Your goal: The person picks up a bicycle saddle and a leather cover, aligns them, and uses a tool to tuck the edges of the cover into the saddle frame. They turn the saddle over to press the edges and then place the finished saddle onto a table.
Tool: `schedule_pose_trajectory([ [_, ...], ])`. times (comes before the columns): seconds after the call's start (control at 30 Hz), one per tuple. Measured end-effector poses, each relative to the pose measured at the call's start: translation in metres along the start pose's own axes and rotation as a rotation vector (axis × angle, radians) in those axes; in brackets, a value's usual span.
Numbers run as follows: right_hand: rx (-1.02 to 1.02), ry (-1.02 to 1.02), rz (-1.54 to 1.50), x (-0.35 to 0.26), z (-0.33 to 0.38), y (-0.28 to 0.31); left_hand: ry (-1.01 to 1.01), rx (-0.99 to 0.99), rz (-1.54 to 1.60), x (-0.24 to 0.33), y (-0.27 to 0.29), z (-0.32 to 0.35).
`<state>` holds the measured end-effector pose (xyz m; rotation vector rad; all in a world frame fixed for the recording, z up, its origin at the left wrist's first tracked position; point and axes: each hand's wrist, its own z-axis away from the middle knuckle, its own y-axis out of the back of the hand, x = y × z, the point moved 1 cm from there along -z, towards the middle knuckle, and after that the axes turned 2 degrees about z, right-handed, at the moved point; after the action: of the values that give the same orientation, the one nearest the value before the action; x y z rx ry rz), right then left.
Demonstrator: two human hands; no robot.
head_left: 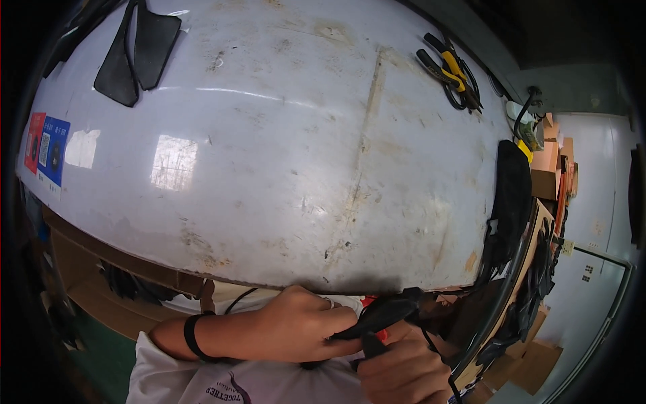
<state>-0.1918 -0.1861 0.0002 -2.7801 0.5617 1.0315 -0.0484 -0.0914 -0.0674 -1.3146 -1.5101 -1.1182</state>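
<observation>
Close against my body, just off the near edge of the table, both hands are at a dark, soft-looking black piece (382, 315); its kind does not show. My left hand (306, 326), a black band on the wrist, reaches across from the left with its fingers curled on the piece. My right hand (405, 369) is lower and to the right, its fingers bent around a short black end (372, 345) of what seems the same piece. A bit of red (382, 334) shows between the hands. Most fingertips are hidden.
The scuffed white table (282, 168) spreads ahead. Yellow-and-black pliers (452, 73) lie at far right, flat black pieces (138, 57) at far left. Black cloth (508, 202) hangs along the right edge. Open cardboard boxes (81, 276) stand below left; more boxes (548, 158) stack at right.
</observation>
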Motion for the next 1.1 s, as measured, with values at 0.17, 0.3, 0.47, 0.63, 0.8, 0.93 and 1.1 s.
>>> schedule_pose_trajectory([
  [0.17, 0.322, -0.057, 0.305, -0.001, -0.002, -0.036, 0.020, 0.010, 0.004, -0.003, 0.000, 0.006],
  [0.3, -0.069, -0.246, 0.293, -0.003, -0.022, -0.021, 0.026, -0.024, 0.039, -0.003, 0.001, 0.008],
  [0.47, 0.289, 0.000, 0.234, -0.006, 0.021, -0.041, 0.009, 0.085, 0.015, -0.007, -0.008, 0.004],
  [0.63, 0.183, -0.130, 0.349, 0.001, -0.016, -0.035, -0.001, 0.120, -0.006, -0.003, -0.006, 0.010],
  [0.8, -0.103, -0.038, -0.078, 0.013, -0.010, -0.017, -0.022, 0.082, 0.016, -0.005, -0.004, 0.007],
  [0.93, 0.072, -0.145, 0.153, 0.004, -0.002, -0.039, -0.018, 0.096, 0.034, -0.007, -0.007, 0.011],
  [1.1, -0.524, -0.320, 0.093, 0.017, -0.042, -0.017, 0.030, -0.095, -0.011, -0.009, -0.003, 0.010],
])
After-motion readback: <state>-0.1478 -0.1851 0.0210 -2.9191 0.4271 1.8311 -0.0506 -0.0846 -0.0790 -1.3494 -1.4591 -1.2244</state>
